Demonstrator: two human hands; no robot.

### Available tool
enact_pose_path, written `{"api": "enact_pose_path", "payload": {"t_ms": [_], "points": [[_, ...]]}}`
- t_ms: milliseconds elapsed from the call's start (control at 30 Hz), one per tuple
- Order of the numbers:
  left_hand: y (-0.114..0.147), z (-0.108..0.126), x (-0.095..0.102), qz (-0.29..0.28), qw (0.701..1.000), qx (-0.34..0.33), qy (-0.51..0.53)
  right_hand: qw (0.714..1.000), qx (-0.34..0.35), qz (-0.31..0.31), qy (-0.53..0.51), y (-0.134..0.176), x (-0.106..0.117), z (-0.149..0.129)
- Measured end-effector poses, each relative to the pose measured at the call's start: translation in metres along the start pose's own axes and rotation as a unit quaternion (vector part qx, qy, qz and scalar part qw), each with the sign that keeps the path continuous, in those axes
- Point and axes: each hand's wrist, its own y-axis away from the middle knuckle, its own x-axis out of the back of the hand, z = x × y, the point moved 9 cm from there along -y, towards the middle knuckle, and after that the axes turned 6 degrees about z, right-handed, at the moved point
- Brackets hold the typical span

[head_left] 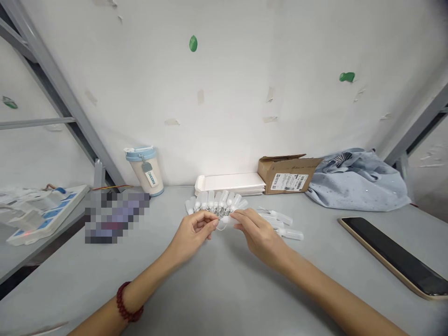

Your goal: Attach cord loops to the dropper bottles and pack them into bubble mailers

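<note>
My right hand [257, 231] pinches a small translucent white plastic tube [226, 219], held just above the grey table. My left hand [196, 232] has thumb and forefinger pressed together at the end of that tube, on the thin white cord [221, 228] that curves below it. Behind my hands, several like tubes [210, 199] lie fanned out in a row, their cords bunched toward me. Beside my right hand lie a few more loose tubes [292, 234], partly covered by the hand.
At the wall stand a flat white box [231, 183], a cardboard box [292, 175] with a label and a blue cloth [357, 184]. A lidded cup [144, 172] stands back left, near a power strip [49, 217]. To the right lies a phone [395, 254]. A blurred patch hides something at left.
</note>
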Motion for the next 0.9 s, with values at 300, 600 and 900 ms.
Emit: {"api": "enact_pose_path", "payload": {"t_ms": [300,600,900], "points": [[0.008,-0.004,-0.011,-0.028,0.999,0.014,-0.008,0.998,-0.021,-0.002,-0.051,0.004,-0.004,0.004],[-0.001,0.013,0.006,-0.029,0.919,-0.18,-0.348,0.998,-0.041,-0.03,0.049,-0.003,0.005,0.029],[-0.024,0.001,0.082,0.18,0.854,-0.077,-0.483,0.984,-0.111,-0.009,0.142,-0.003,0.024,0.069]]}}
